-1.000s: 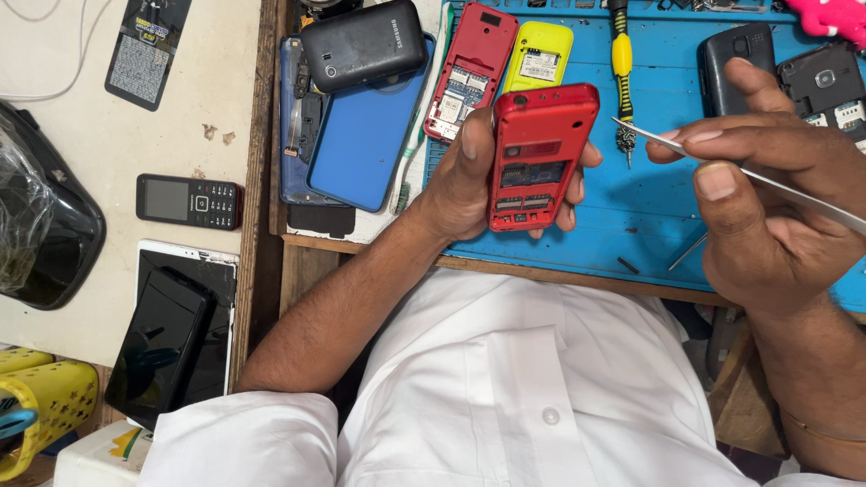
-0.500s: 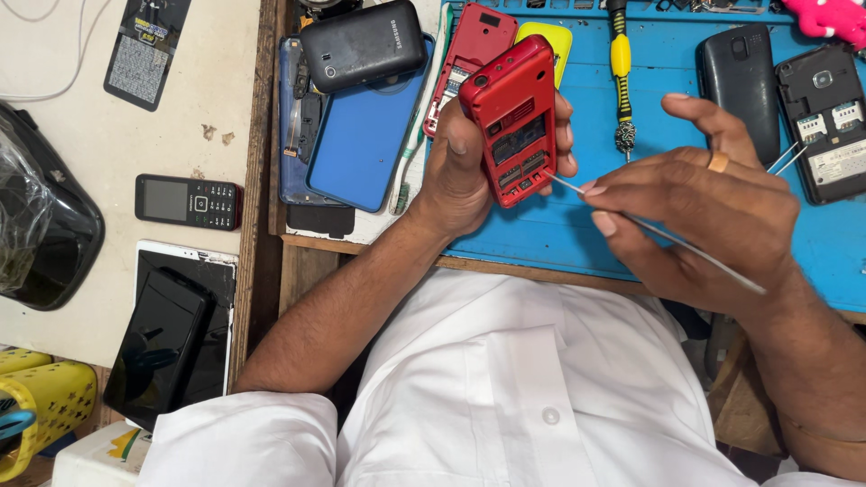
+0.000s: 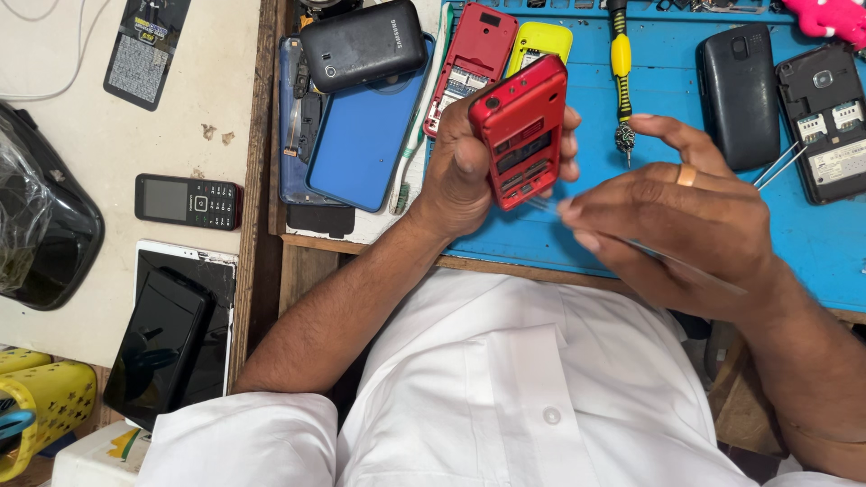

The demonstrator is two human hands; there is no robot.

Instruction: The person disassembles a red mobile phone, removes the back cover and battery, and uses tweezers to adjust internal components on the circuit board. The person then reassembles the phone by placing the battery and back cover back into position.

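Note:
My left hand (image 3: 469, 167) grips a red mobile phone (image 3: 521, 131) with its back cover off, open compartment facing up, tilted over the blue work mat (image 3: 667, 90). My right hand (image 3: 672, 221), wearing a gold ring, pinches thin metal tweezers (image 3: 686, 266). The tweezers' tip reaches the lower edge of the red phone. Their far end sticks out past my right wrist.
On the mat lie a red phone shell (image 3: 469, 59), a yellow phone (image 3: 537, 41), a yellow-handled screwdriver (image 3: 619, 63), a black phone (image 3: 738, 95) and an opened black phone (image 3: 825, 117). Left: a blue case (image 3: 361, 140), a black phone (image 3: 361, 41), a keypad phone (image 3: 188, 200), dark smartphones (image 3: 158, 347).
My left hand has tilted the red phone further and drawn it slightly down. My right hand moved left and closer, bringing the tweezers' tip to the phone's lower edge.

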